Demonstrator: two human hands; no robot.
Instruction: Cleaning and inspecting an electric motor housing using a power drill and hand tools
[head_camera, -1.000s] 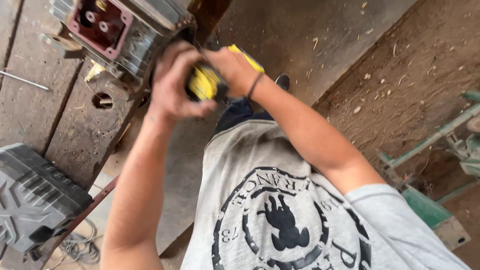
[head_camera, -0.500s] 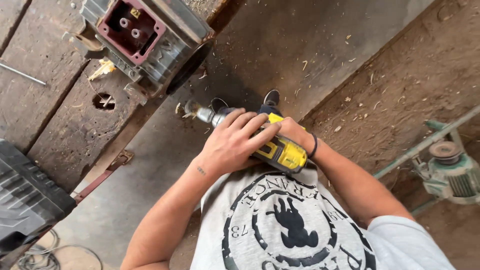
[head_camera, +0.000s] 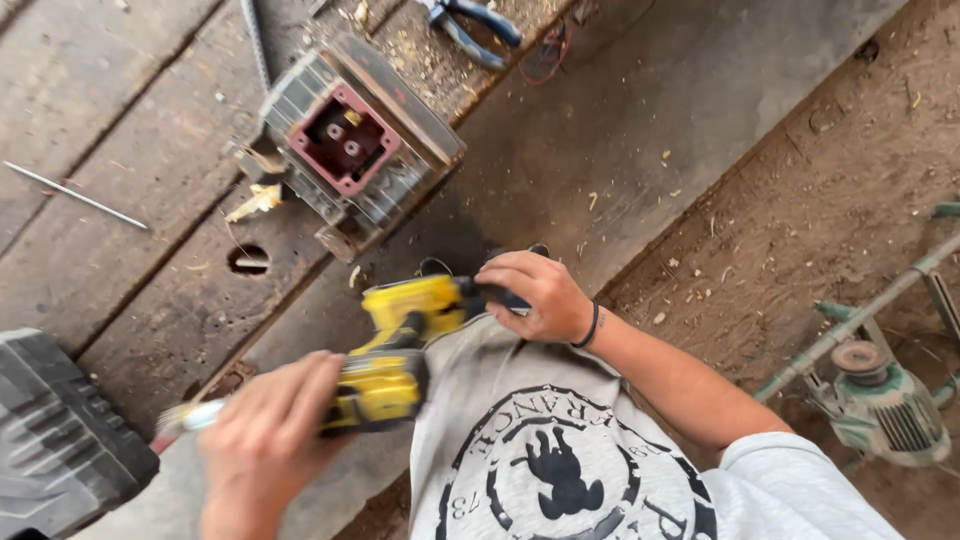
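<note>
I hold a yellow and black power drill (head_camera: 400, 340) across my lap, in front of my grey printed shirt. My left hand (head_camera: 265, 440), blurred, is closed around the drill's front end, with the silver chuck (head_camera: 190, 415) sticking out to the left. My right hand (head_camera: 535, 295) grips the black rear end of the drill; a dark band circles that wrist. An electric motor (head_camera: 350, 150) with an open red terminal box lies on the wooden bench (head_camera: 130, 130), a short way above the drill.
Blue-handled pliers (head_camera: 470, 25) lie at the bench's top edge, and a thin metal rod (head_camera: 75, 195) at the left. A black ribbed case (head_camera: 50, 440) fills the lower left corner. A green motor (head_camera: 880, 400) on a frame stands on the dirt floor at right.
The drill has swung down and to the left, its chuck now pointing lower left. My left hand followed it downward. My right hand shifted to the drill's rear end. The view tilted upward.
</note>
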